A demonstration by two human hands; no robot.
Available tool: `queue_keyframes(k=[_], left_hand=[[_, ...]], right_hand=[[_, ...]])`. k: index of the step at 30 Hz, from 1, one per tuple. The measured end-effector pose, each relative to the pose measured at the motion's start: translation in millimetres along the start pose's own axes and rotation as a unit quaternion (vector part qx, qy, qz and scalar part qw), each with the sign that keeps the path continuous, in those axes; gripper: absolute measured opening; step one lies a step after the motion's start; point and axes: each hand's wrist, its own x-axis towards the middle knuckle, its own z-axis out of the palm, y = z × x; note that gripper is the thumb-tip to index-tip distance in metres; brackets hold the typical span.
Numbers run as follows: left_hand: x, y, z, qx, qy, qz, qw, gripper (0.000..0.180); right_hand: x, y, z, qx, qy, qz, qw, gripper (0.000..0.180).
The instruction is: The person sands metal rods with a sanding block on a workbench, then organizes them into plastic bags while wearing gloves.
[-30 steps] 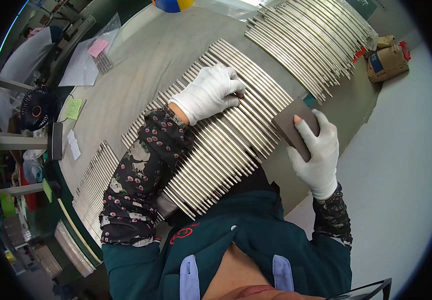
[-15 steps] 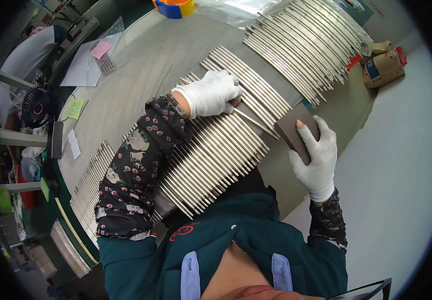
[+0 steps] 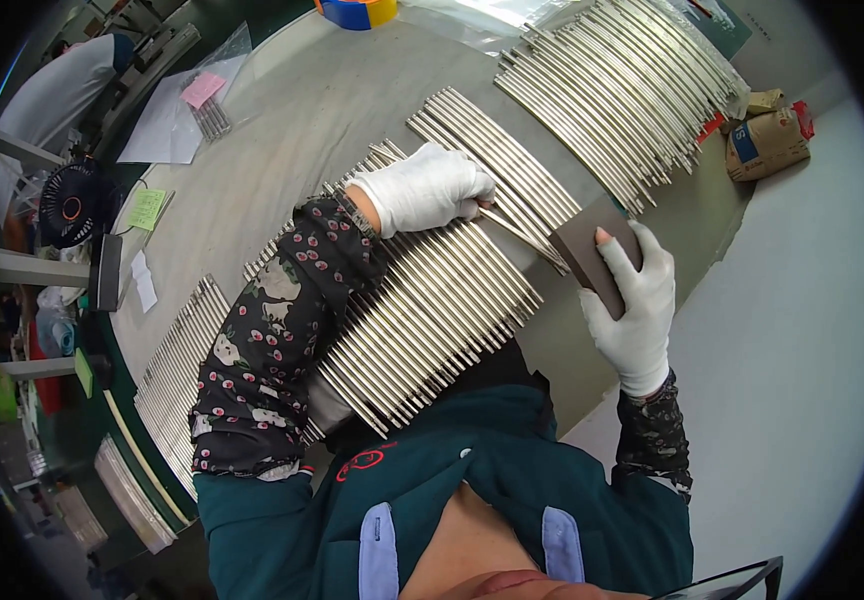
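My left hand [image 3: 427,190], in a white glove with bare fingertips, is closed on one thin metal rod [image 3: 522,238]. The rod slants down to the right, and its far end lies close to the lower left edge of a brown-grey block [image 3: 590,250], perhaps a sanding block. Gripping that block is my right hand [image 3: 637,310], also gloved in white, its bare thumb tip on the block's face. Under my left wrist and forearm spreads a near row of silvery rods [image 3: 432,310]. Beyond the held rod lies a smaller group of rods [image 3: 497,150].
A large batch of rods [image 3: 622,95] covers the far right of the grey table [image 3: 292,110]. Another row of rods [image 3: 180,365] lies at the left. A brown paper sack [image 3: 767,143] stands off the right edge; a small black fan [image 3: 72,203] stands at the left. Someone bends over in the background.
My left hand has shifted slightly to the right, bringing the rod along. My right hand and the block have hardly moved. The background person has changed position.
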Motion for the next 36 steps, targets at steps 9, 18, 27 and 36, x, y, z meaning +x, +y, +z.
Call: queue_keyframes(k=[9, 18, 27, 36], left_hand=[[3.9, -2.5, 1.1, -0.056, -0.028, -0.026, 0.998, 0.016], [5.3, -1.9, 1.5, -0.041, -0.027, -0.023, 0.999, 0.018], [0.3, -10.1, 10.8, -0.033, 0.041, 0.032, 0.998, 0.015], [0.6, -12.3, 11.5, -0.026, 0.038, 0.021, 0.999, 0.015]], right_hand=[[11.5, -4.3, 6.4, 0.011, -0.009, -0.007, 1.0, 0.059], [17.6, -7.2, 14.8, 0.017, -0.001, -0.019, 1.0, 0.056], [34.4, -35.6, 12.5, 0.023, -0.122, -0.13, 0.984, 0.051], [44.5, -30.4, 11.5, 0.01, -0.13, -0.157, 0.979, 0.045]])
